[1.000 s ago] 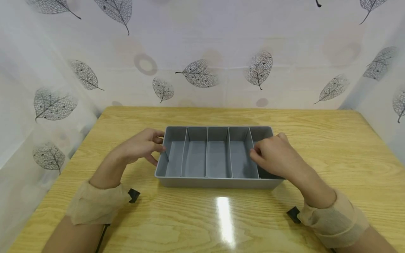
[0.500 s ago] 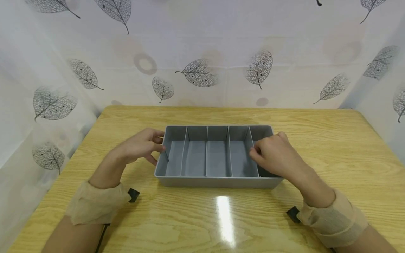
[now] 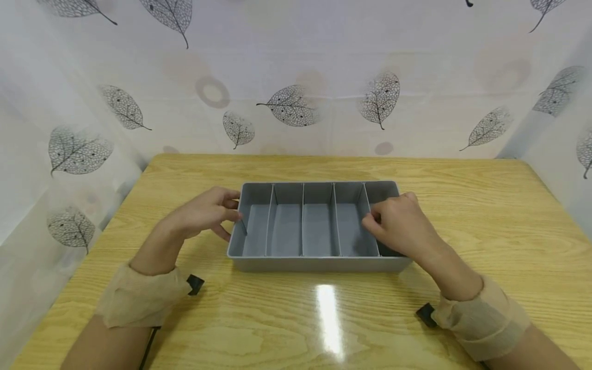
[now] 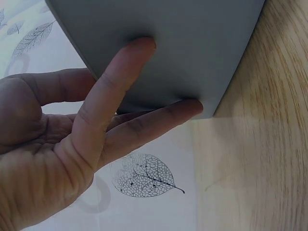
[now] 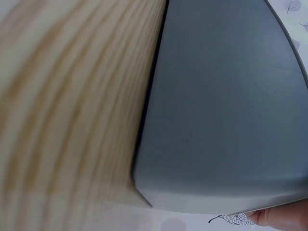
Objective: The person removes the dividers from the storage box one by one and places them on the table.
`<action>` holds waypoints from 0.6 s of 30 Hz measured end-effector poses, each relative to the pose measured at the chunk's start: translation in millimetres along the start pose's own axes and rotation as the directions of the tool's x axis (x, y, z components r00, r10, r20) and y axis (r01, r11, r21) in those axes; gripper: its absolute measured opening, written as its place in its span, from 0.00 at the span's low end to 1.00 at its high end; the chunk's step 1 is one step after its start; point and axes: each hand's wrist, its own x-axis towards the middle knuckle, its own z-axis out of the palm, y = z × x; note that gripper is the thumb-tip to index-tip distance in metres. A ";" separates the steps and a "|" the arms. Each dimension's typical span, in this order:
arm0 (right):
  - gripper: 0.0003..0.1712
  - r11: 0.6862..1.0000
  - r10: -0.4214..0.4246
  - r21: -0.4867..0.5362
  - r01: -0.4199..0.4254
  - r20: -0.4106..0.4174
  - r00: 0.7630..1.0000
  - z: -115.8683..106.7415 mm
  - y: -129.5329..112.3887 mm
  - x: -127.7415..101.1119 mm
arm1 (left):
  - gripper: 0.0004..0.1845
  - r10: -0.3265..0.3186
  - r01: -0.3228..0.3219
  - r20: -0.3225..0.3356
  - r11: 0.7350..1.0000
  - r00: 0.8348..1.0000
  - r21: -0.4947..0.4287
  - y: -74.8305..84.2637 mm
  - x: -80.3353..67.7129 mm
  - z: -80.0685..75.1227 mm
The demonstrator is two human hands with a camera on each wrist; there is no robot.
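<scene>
A grey tray (image 3: 319, 264) with several narrow compartments split by thin dividers sits in the middle of the wooden table (image 3: 462, 205). My left hand (image 3: 208, 210) is at the tray's left end. In the left wrist view its straight fingers (image 4: 120, 82) press against the outside of the grey wall (image 4: 192, 43). My right hand (image 3: 402, 223) hovers over the right end compartment, its thumb and curled fingers pinching the rightmost divider (image 3: 367, 198). The right wrist view shows only the tray's outer wall (image 5: 221, 106) and one fingertip (image 5: 279, 216) past the rim.
Leaf-patterned white curtains (image 3: 287, 108) close in the table at the back and on both sides. Bare wood lies all round the tray. Both wrists wear beige bands with small black cameras (image 3: 195, 284).
My right hand has edged slightly left at the divider. The tray and my left hand stay about where they were.
</scene>
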 end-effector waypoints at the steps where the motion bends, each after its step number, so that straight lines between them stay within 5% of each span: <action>1: 0.25 1.000 0.001 0.006 -0.001 -0.003 1.000 0.5 0.5 0.1 | 0.27 -0.001 0.001 0.001 1.000 1.000 0.000 0.1 -0.1 0.0; 18: 0.25 0.999 -0.042 0.006 0.042 -0.052 0.998 4.8 4.6 0.7 | 0.28 0.001 -0.001 0.005 1.000 1.000 0.010 -0.3 -0.4 -0.2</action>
